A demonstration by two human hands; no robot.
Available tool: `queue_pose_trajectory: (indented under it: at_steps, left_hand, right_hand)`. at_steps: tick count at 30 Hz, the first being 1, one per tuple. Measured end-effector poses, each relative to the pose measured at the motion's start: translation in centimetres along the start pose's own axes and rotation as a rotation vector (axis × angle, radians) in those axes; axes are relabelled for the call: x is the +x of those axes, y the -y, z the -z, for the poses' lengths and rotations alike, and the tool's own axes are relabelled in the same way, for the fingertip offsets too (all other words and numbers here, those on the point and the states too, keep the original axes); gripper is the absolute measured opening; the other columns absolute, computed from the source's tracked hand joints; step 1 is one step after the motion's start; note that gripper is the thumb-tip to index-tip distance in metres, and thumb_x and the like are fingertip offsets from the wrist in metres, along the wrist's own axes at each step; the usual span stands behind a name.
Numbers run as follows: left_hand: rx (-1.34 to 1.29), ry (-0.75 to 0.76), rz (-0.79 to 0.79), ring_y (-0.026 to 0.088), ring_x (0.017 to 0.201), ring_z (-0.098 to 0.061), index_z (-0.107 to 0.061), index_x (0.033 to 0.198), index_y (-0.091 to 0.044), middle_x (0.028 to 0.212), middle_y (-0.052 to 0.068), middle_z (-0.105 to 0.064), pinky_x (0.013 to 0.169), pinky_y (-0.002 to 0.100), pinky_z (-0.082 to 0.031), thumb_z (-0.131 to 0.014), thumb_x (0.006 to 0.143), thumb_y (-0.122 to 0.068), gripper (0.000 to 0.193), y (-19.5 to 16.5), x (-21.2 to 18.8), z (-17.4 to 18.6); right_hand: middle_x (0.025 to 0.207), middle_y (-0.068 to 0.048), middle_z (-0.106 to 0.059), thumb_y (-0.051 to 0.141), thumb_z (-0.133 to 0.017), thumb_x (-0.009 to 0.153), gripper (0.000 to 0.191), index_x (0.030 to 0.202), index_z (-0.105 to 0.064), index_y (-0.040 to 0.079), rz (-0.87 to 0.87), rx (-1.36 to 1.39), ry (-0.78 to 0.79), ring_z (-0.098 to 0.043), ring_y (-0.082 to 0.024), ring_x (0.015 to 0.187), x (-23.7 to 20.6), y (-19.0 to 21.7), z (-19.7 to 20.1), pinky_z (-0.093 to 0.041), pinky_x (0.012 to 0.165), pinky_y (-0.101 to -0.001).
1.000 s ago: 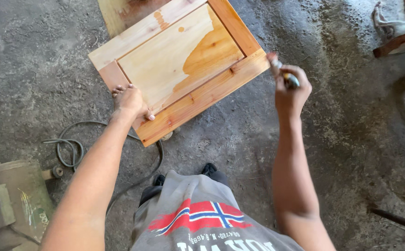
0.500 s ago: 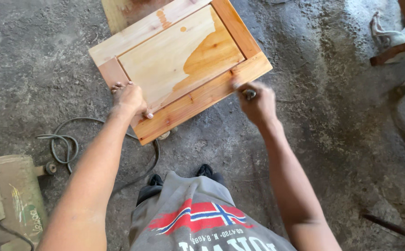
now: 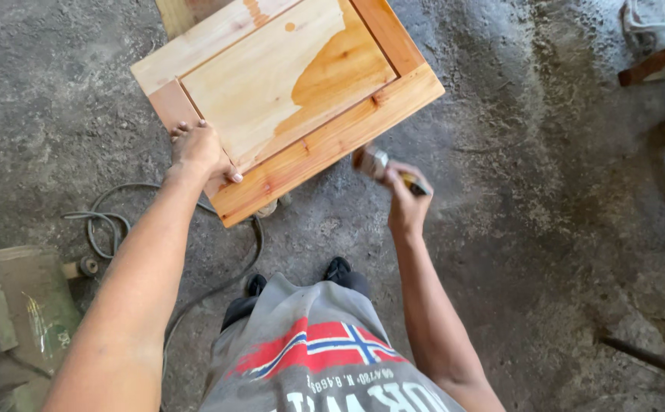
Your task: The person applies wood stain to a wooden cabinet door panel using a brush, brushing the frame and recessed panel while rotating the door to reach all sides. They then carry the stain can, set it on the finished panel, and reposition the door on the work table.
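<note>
— What does the person wear?
— A grey shirt [image 3: 325,358] with a red, white and blue cross flag [image 3: 321,347] and white lettering, well back from the fingers.
— Sleeves? Shoes?
— Both forearms bare; black shoes [image 3: 338,268].

A grey cable [image 3: 119,225] coils on the concrete floor [image 3: 546,229] beside a green machine [image 3: 12,320].

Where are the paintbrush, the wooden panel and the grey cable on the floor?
paintbrush [image 3: 378,162]: head view, on the metal band just behind the bristles, above the right hand [image 3: 407,204].
wooden panel [image 3: 271,91]: head view, on the pale unvarnished centre board.
grey cable [image 3: 111,221]: head view, on the coiled loop left of the arm.
</note>
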State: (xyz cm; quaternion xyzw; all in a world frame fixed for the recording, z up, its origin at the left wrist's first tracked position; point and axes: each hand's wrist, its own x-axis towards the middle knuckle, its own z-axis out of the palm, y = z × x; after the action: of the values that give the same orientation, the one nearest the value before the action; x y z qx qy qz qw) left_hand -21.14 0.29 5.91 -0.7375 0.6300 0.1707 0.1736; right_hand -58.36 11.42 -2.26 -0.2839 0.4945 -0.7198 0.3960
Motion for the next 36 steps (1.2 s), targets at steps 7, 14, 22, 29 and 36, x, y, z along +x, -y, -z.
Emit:
queue_pose_trajectory:
  at_steps: [7,14,22,29,36]
  left_hand:
    - [0.011,-0.005,0.01,0.057,0.144,-0.031,-0.03,0.153,0.014,0.15,0.049,-0.03,0.12,0.054,-0.028,-0.106,0.042,-0.041,0.145,-0.2,0.0,0.4]
    - [0.093,0.039,-0.003,0.056,0.147,-0.035,-0.049,0.144,0.013,0.151,0.042,-0.042,0.124,0.058,-0.029,-0.103,0.046,-0.04,0.124,-0.6,0.0,1.0]
    - [0.071,0.029,-0.021,0.055,0.143,-0.036,-0.046,0.143,0.016,0.144,0.041,-0.048,0.119,0.059,-0.028,-0.105,0.043,-0.042,0.129,-0.1,-0.6,0.4]
    - [0.092,0.03,-0.037,0.055,0.145,-0.038,-0.045,0.145,0.015,0.146,0.042,-0.047,0.121,0.056,-0.031,-0.104,0.043,-0.044,0.132,-0.3,-0.1,0.7]
    - [-0.02,-0.013,0.005,0.057,0.143,-0.033,-0.033,0.151,0.013,0.148,0.047,-0.035,0.118,0.052,-0.032,-0.107,0.04,-0.04,0.143,-0.1,-0.2,0.5]
  right_hand:
    - [0.105,-0.008,-0.07,0.005,-0.069,0.092,0.01,0.102,-0.07,0.001,0.13,0.014,-0.148,-0.07,-0.02,0.096,4.0,2.3,0.1,-0.063,0.088,-0.038]
    - [0.11,-0.013,-0.072,0.001,-0.069,0.097,0.014,0.11,-0.072,-0.003,0.275,-0.365,0.299,-0.068,-0.021,0.101,-5.3,1.3,-3.3,-0.055,0.092,-0.0335]
    - [0.106,-0.01,-0.075,0.006,-0.069,0.099,0.011,0.108,-0.074,0.005,0.217,-0.318,0.037,-0.07,-0.015,0.09,-2.9,1.5,-4.0,-0.063,0.079,-0.0292]
    - [0.098,-0.011,-0.073,0.009,-0.074,0.098,0.011,0.103,-0.075,-0.001,0.111,-0.316,0.167,-0.068,-0.019,0.084,-4.9,-1.5,-1.8,-0.061,0.076,-0.0344]
    - [0.107,-0.011,-0.069,0.006,-0.071,0.095,0.009,0.103,-0.068,0.003,0.274,-0.021,-0.168,-0.07,-0.022,0.099,6.8,0.2,0.3,-0.064,0.091,-0.0411]
